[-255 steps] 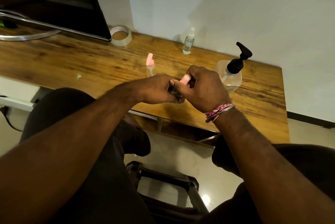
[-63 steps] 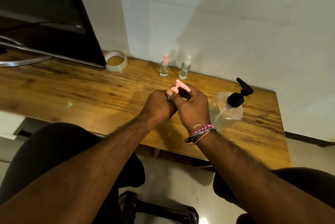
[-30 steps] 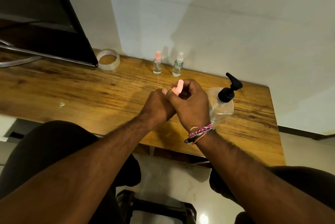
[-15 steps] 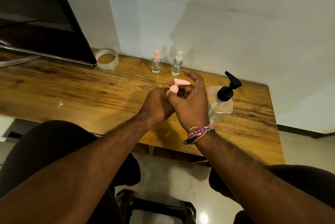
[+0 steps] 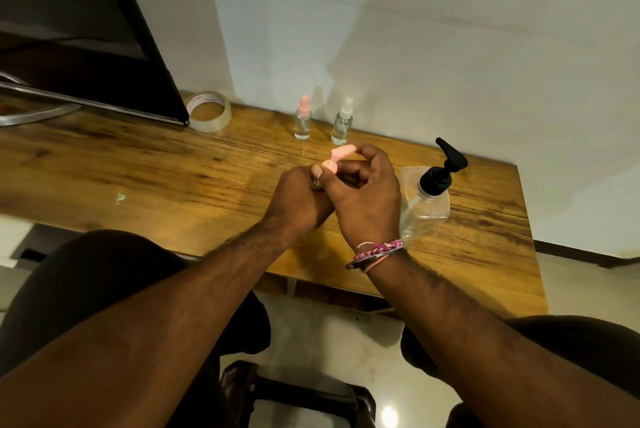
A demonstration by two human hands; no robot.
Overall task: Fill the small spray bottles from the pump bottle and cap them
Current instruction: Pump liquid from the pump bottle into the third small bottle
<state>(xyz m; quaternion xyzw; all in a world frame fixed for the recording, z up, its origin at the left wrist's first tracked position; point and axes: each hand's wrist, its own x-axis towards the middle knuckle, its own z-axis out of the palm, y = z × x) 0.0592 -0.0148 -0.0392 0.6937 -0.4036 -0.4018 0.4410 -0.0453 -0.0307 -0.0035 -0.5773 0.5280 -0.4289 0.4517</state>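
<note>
My left hand [image 5: 301,202] grips a small spray bottle whose body is hidden inside the fist; only its pink collar [image 5: 329,166] shows. My right hand [image 5: 367,199] pinches the pink spray head [image 5: 343,152] on top of that bottle with thumb and fingertips. Two capped small spray bottles stand at the back by the wall, one with a pink cap [image 5: 303,119] and one with a white cap [image 5: 342,122]. The clear pump bottle [image 5: 429,199] with a black pump stands just right of my right hand.
A roll of clear tape [image 5: 209,111] lies at the back left beside a dark monitor [image 5: 86,39]. The wooden table [image 5: 138,167] ends at the right past the pump bottle. A dark stool [image 5: 301,396] stands on the floor below.
Since 8.5 s ago the pink-capped bottle from the middle of the table stands at the back beside the white-capped one. In the last second my right fingers keep shifting on the pink spray head.
</note>
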